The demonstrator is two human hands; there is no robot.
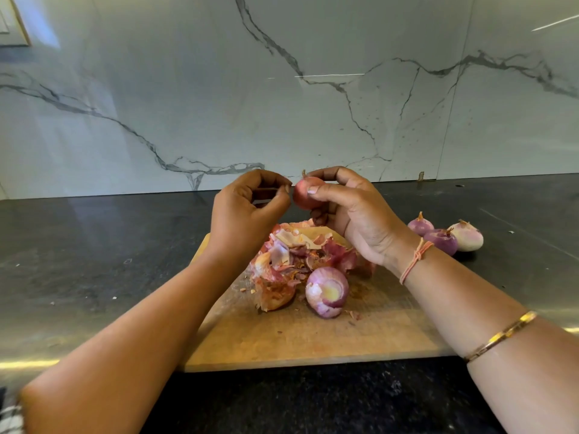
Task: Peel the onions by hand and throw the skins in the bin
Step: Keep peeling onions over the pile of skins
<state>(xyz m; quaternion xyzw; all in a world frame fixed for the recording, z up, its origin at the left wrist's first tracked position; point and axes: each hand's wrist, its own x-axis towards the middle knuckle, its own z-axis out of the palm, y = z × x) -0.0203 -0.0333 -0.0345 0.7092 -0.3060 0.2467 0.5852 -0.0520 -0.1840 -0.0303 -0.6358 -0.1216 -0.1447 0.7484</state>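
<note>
STEP: peeling onion [308, 194] | right hand [354, 220]: gripped onion | left hand [244, 214]: fingers [280, 200] pinched closed beside it (skin in pinch unclear) | NEXT: judged to need stripping, then binning skins [291, 255]

Bright even light, glare on glossy wall [313, 120] and countertop [94, 252], bowed edges.

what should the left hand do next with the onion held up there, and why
Probably pinch the skin at the side of the onion and pull it away: the right hand grips the onion, which wears its reddish skin, and the fingertips of the left hand are pinched right beside it. Whether they already hold skin is unclear.
</note>
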